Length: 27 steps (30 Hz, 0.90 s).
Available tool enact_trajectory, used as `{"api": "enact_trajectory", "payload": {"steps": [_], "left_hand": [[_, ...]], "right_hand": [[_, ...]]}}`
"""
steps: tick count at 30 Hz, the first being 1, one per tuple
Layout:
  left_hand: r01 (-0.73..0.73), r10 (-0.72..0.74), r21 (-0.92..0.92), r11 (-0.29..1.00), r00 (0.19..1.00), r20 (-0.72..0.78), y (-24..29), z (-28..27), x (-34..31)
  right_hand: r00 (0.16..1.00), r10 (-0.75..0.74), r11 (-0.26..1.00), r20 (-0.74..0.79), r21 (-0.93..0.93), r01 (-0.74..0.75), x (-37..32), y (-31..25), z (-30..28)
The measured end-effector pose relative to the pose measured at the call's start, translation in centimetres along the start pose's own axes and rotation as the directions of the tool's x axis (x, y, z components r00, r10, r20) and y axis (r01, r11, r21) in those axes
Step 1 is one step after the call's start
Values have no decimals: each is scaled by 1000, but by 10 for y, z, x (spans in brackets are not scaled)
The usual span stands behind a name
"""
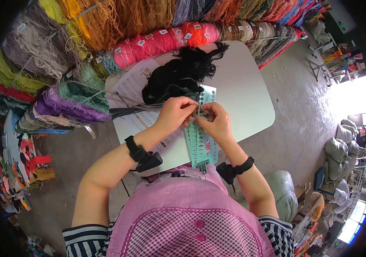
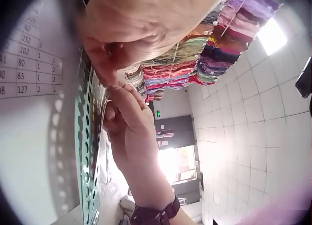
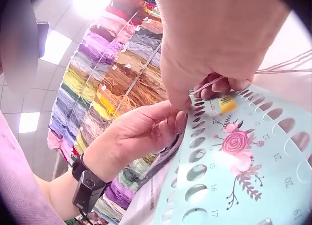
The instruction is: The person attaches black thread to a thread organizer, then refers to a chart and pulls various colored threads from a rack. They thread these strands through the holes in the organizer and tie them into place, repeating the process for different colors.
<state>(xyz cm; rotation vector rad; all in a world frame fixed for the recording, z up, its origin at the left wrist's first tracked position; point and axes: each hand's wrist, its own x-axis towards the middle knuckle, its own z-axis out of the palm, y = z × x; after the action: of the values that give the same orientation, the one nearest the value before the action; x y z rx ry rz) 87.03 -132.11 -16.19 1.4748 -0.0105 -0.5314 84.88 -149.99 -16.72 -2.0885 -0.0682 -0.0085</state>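
Note:
A mint-green thread organizer card (image 3: 253, 171), with numbered holes along its edges and a printed pink flower, lies over the near part of the table. My left hand (image 1: 175, 115) is at the card's left edge, fingertips pinched together on thin thread. Close against it, my right hand (image 1: 217, 123) has thumb and fingers curled round pale thread (image 3: 287, 68), which runs across the card's top. In the left wrist view the fingertips of both hands meet just above the row of holes. The thread end between the fingertips is hidden.
A heap of black thread (image 1: 176, 75) lies beyond my hands on the white table (image 1: 245, 94). Grey strands (image 1: 138, 106) trail left over a printed number sheet (image 1: 133, 79). Racks of colourful thread hanks (image 1: 161, 43) border the table's far side. Sacks (image 1: 339, 147) stand at the right.

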Motion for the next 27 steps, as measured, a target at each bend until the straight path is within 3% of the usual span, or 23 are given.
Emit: {"api": "enact_trajectory", "payload": {"steps": [3, 5, 9, 11, 12, 14, 15, 17, 19, 22, 24, 25, 26, 27], "left_hand": [[-22, 27, 102, 995, 998, -49, -3, 4, 12], [49, -55, 190, 981, 998, 25, -2, 3, 18], [74, -74, 214, 974, 997, -6, 1, -11, 11], [126, -122, -284, 950, 992, 32, 1, -23, 1], [132, -114, -419, 898, 991, 67, 3, -27, -4], [285, -115, -628, 724, 948, 298, 12, -26, -5], [268, -76, -509, 818, 928, 365, 15, -22, -2], [185, -144, -88, 979, 927, 347, 18, -4, 3], [48, -123, 254, 966, 949, 290, 8, 11, 10], [-2, -75, 259, 966, 955, 288, 3, -5, 11], [-376, 300, 509, 774, 926, 229, -5, -45, 7], [-240, 235, 546, 803, 969, 80, 7, -68, -11], [-88, 92, 349, 933, 996, 3, 12, -96, -23], [39, -36, 8, 999, 973, -226, 19, -116, -45]], "right_hand": [[999, 43, 999, 29, -15, -43, 1, -5, -3], [997, 65, 998, 37, -7, -65, 1, -10, -3], [996, 78, 997, 35, 23, -79, 2, -7, -3], [997, 78, 997, 24, -9, -78, 0, 1, 1], [997, 76, 996, 15, -46, -75, 1, 1, 5], [997, 65, 991, 33, -123, -61, 3, -2, 6], [996, 90, 974, 7, -210, -87, 3, -3, 7], [996, 78, 987, -39, -137, -83, 0, -11, 8], [991, 136, 975, 6, -178, -132, 0, -12, 8], [999, 8, 951, 33, -309, 3, 1, -5, 9], [997, 36, 962, 71, -272, -16, 4, -5, 8], [993, 70, 971, 98, -235, -46, 5, -6, 8], [993, 68, 971, 98, -235, -43, 5, -6, 8], [993, 64, 968, 98, -250, -38, 5, -7, 8]]}}
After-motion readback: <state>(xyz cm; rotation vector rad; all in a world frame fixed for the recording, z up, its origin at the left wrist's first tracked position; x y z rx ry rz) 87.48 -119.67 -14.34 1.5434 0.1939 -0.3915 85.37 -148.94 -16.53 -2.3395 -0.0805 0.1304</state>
